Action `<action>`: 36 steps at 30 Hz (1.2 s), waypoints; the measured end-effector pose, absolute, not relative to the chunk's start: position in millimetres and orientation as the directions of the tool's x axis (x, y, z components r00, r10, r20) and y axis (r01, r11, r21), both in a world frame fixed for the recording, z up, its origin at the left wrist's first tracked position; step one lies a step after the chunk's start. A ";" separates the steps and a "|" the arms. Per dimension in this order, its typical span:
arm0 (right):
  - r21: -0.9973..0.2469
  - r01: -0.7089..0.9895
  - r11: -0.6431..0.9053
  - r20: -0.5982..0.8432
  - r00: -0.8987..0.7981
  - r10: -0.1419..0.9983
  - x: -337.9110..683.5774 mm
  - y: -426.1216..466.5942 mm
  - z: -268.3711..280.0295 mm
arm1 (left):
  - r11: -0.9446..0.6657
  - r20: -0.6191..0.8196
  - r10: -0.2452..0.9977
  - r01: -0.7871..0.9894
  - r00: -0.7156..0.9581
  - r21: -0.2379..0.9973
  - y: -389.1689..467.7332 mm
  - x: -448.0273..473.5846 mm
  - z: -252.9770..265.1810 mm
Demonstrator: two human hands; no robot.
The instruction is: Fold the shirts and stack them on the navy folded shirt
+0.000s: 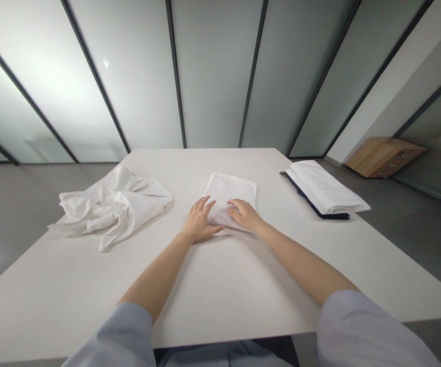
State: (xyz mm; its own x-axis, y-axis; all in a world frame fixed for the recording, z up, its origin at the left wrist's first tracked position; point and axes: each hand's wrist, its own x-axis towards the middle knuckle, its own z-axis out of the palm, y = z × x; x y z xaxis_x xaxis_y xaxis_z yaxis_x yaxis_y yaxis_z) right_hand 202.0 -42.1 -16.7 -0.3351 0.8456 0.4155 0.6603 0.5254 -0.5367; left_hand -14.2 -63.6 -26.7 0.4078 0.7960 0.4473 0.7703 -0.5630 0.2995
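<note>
A folded white cloth lies flat on the white table in front of me. My left hand is at its near left corner, fingers spread and thumb stretched along the near edge. On the near right part of the cloth rests my right hand, its fingers apart and slightly bent. Neither hand grips anything. Part of the cloth's near side is hidden under the hands.
To the left, a crumpled white cloth lies in a loose heap on the table. At the right edge a folded white cloth sits on dark folded fabric. A wooden cabinet stands beyond on the floor.
</note>
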 end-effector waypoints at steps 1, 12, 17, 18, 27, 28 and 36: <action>-0.498 0.690 0.526 0.449 -0.314 0.837 203.3 -40.0 -22.4 | -0.585 0.422 0.784 0.768 0.455 0.260 -65.2 -13.2 -25.7; -0.873 0.442 0.206 0.395 0.394 0.830 255.3 -17.7 -38.2 | -0.387 0.226 0.908 0.913 0.353 0.129 -65.3 0.1 -12.9; -0.882 0.430 0.192 0.385 0.424 0.820 248.8 -23.1 -32.3 | -0.321 0.186 0.941 0.921 0.284 0.219 -59.2 0.6 -15.2; -0.876 0.440 0.199 0.397 0.420 0.816 247.6 -25.0 -31.2 | -0.311 0.189 0.945 0.912 0.267 0.267 -56.5 -1.4 -16.5; -0.657 0.704 0.269 0.484 0.120 0.867 240.2 -32.2 -28.2 | -0.160 0.238 0.942 0.308 -0.236 0.938 -31.7 -34.7 -35.9; -0.615 0.731 0.296 0.473 0.042 0.880 237.9 -32.1 -29.0 | -0.172 0.229 0.936 0.219 -0.268 0.960 -29.1 -36.8 -38.4; -0.330 0.899 0.287 0.206 -0.228 0.952 223.7 -34.8 -35.9 | -0.172 0.196 0.891 0.095 -0.408 0.980 -15.6 -44.5 -47.6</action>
State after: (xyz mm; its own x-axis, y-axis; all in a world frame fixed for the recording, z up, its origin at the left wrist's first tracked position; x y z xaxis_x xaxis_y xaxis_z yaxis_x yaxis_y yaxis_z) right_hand 223.7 -34.8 -35.9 -0.2284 0.9516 0.2057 0.8993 0.2872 -0.3298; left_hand -44.5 -15.6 -47.6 -0.4083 0.8915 0.1965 0.0954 -0.1724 0.9804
